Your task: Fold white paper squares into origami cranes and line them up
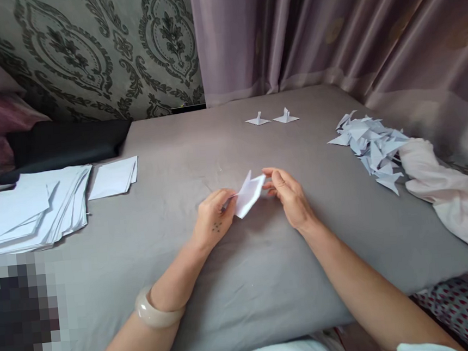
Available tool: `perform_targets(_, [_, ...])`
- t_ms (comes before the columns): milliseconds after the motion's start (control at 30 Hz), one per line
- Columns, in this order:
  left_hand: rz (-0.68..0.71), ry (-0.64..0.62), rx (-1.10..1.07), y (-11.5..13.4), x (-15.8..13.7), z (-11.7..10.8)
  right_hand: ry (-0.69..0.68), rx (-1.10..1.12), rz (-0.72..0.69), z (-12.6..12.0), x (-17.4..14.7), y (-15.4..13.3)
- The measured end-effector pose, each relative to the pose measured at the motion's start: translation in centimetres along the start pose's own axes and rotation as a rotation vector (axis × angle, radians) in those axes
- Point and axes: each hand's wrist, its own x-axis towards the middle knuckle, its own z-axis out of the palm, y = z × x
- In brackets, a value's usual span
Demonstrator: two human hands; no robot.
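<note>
A partly folded sheet of white paper (250, 195) is held up over the grey cloth surface, its flaps standing apart. My left hand (215, 214) pinches its left corner between thumb and fingers. At the paper's right edge is my right hand (288, 195), thumb and fingers spread apart; whether its fingertips touch the paper I cannot tell. Farther back stand two small folded paper figures (285, 116), side by side with pointed wings. A heap of similar folded figures (373, 144) lies to the right.
Stacks of white paper (66, 198) lie at the left, with a smaller pile of square sheets (113, 178) beside them. Behind is a black flat item (71, 141). A pale cloth (452, 194) lies at the right edge. Curtains (242, 38) hang behind the grey surface (174, 148).
</note>
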Motion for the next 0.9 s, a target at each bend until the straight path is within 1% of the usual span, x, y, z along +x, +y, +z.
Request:
perform_targets(33, [-0.021, 0.034, 0.058, -0.2, 0.0, 0.0, 0.084, -0.072, -0.079, 0.0, 0.0, 0.0])
perform_targets(67, [-0.035, 0.056, 0.106, -0.4, 0.0, 0.0, 0.14, -0.139, -0.171, 0.0, -0.1, 0.0])
perform_targets(100, [-0.044, 0.066, 0.14, -0.6, 0.0, 0.0, 0.161, -0.209, -0.276, 0.1, -0.3, -0.1])
perform_targets(133, [-0.052, 0.066, 0.16, -0.7, 0.0, 0.0, 0.15, -0.291, -0.392, 0.2, -0.4, -0.1])
perform_targets(200, [-0.082, 0.068, 0.163, -0.8, 0.0, -0.1, 0.056, -0.453, -0.582, 0.7, -0.9, -0.3])
perform_targets(267, [-0.147, 0.082, 0.121, -0.8, 0.1, -0.2, -0.056, -0.605, -0.666, 1.3, -1.4, -0.3])
perform_targets(333, [-0.256, 0.085, 0.044, -0.7, 0.2, -0.3, -0.151, -0.741, -0.656, 1.8, -1.8, -0.2])
perform_targets(433, [-0.424, 0.063, -0.058, -0.8, 0.5, -0.6, -0.268, -0.866, -0.571, 2.2, -2.3, -0.2])
perform_targets(500, [-0.469, 0.069, -0.026, -1.2, 0.7, -0.7, -0.323, -0.898, -0.521, 2.3, -2.6, -0.3])
perform_targets(567, [-0.461, 0.102, 0.083, -1.8, 0.8, -0.8, -0.354, -0.916, -0.491, 2.4, -2.7, -0.4])
perform_targets(667, [-0.368, 0.14, 0.278, -2.7, 0.8, -0.9, -0.339, -0.943, -0.432, 2.5, -2.8, -0.4])
perform_targets(767, [-0.225, 0.16, 0.501, -2.8, 0.6, -1.2, -0.283, -0.96, -0.353, 2.6, -2.7, -0.2])
perform_targets(833, [-0.097, 0.109, 0.592, -2.3, 0.5, -1.2, -0.271, -0.956, -0.327, 2.5, -2.5, -0.1])
perform_targets(900, [0.054, -0.009, 0.57, -1.5, 0.3, -0.9, -0.283, -0.946, -0.321, 2.4, -2.3, -0.1])
